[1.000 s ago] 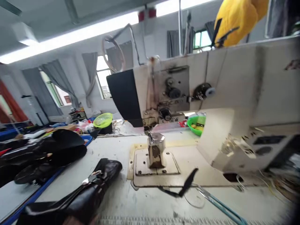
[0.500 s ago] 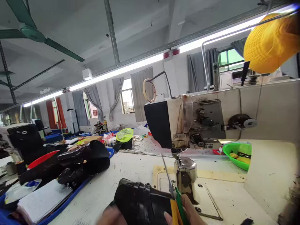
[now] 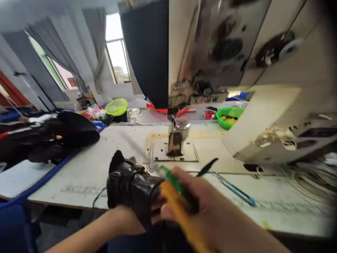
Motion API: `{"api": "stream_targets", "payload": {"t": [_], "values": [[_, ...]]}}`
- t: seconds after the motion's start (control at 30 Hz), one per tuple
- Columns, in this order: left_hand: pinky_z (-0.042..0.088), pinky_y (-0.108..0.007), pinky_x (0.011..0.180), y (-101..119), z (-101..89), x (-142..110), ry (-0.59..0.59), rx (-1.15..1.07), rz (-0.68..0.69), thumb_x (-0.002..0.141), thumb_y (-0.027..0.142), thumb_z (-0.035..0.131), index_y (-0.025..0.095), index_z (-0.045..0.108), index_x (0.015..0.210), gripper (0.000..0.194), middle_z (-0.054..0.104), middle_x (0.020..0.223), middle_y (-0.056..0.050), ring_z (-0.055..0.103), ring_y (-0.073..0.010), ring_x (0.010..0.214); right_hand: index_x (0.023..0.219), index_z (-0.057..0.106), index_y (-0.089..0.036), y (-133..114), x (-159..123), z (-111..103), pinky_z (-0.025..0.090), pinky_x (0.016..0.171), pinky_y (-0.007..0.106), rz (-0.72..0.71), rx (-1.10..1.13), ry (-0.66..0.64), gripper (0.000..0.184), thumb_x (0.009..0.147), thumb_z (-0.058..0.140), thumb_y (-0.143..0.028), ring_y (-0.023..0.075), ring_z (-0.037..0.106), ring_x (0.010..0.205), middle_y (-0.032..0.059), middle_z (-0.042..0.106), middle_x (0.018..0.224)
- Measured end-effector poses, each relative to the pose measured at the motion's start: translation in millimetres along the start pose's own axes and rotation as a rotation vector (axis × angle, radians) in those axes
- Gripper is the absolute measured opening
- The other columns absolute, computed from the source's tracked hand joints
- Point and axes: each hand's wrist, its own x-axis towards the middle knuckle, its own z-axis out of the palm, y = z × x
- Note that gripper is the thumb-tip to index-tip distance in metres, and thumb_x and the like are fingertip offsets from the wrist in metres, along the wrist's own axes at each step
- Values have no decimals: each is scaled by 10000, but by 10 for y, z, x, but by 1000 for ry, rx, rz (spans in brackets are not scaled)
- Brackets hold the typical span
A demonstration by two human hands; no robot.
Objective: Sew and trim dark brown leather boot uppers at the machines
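A black glossy leather shoe piece (image 3: 129,184) is held low at the table's front edge. My left hand (image 3: 129,219) grips it from below, fingers wrapped under it. My right hand (image 3: 207,211) is closed around a pair of snips with a green and yellow handle (image 3: 175,189), blurred by motion, with the tip close to the leather. Just beyond stands the sewing machine's post bed and presser foot (image 3: 177,135) on its plate.
The big cream sewing machine (image 3: 263,70) fills the upper right. A blue-handled tool (image 3: 234,188) and a black strip (image 3: 207,167) lie on the table. A blue tray with black leather pieces (image 3: 52,138) sits left. A green bowl (image 3: 229,116) and a yellow-green basket (image 3: 116,106) stand behind.
The view has dropped from the ceiling toward the table. Both hands with the leather piece and snips have come fully into view, lower and nearer the table edge.
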Motion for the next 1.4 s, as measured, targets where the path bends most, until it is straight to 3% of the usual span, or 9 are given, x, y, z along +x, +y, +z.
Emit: {"api": "stream_targets", "payload": {"t": [0.1,0.13,0.2,0.3,0.5,0.6,0.77,0.93,1.4], "values": [[360,-493,1180,-30,236,-46,9,-85,-57,999,374,548,373,538,1410,411,499,1485,-48,472,-290,1357,974,623,-224,543,-425,-506,399,456,223,66,-367,375,273,818,715,-428,130,497,504,-39,600,638],[363,-475,1180,-40,270,-51,33,-92,-73,991,391,562,391,560,1385,394,540,1445,-29,494,-275,1335,985,636,-216,719,-576,-615,407,462,235,59,-527,409,282,832,708,-441,135,499,497,-34,600,631],[413,-439,1141,-39,288,-27,85,-89,-88,955,423,620,364,630,1291,342,633,1320,-13,568,-251,1244,987,636,-205,1000,-835,-707,413,459,234,-26,-701,288,209,878,660,-382,127,532,475,-34,616,639],[511,-349,1004,33,246,77,135,-74,-107,900,418,697,276,679,1133,274,705,1158,-16,644,-229,1099,904,603,-202,1193,-1026,-614,379,444,240,-189,-848,47,72,874,622,-265,124,562,480,-26,621,674],[477,-181,915,188,163,217,167,-152,-97,958,313,635,290,661,958,34,714,1008,79,664,-109,956,795,506,-228,1164,-898,-535,328,505,266,-227,-940,-5,222,747,723,-228,135,527,556,-38,569,699],[468,-138,894,202,178,216,170,-222,-157,957,263,630,289,656,953,37,719,1014,93,670,-81,946,802,481,-233,1196,-824,-578,311,512,270,-233,-945,-56,268,720,733,-201,133,536,575,-49,571,709],[479,-157,919,217,207,243,259,-286,-194,932,254,651,279,671,925,33,730,982,86,678,-87,919,787,429,-238,1253,-763,-595,292,490,282,-251,-977,-105,244,902,629,-319,121,510,514,-52,536,670],[495,-191,943,189,187,198,192,-256,-149,921,235,649,293,678,951,71,734,1042,76,684,-106,955,794,412,-230,1223,-683,-662,296,474,288,-335,-991,-177,343,1082,336,-399,116,536,498,-38,538,658],[520,-213,946,146,214,201,149,-698,-284,937,250,649,263,680,903,48,722,1075,46,667,-134,1001,783,485,-204,1101,-557,-575,311,453,292,-390,-1071,-232,423,1099,269,-384,125,570,508,1,592,662]]}}
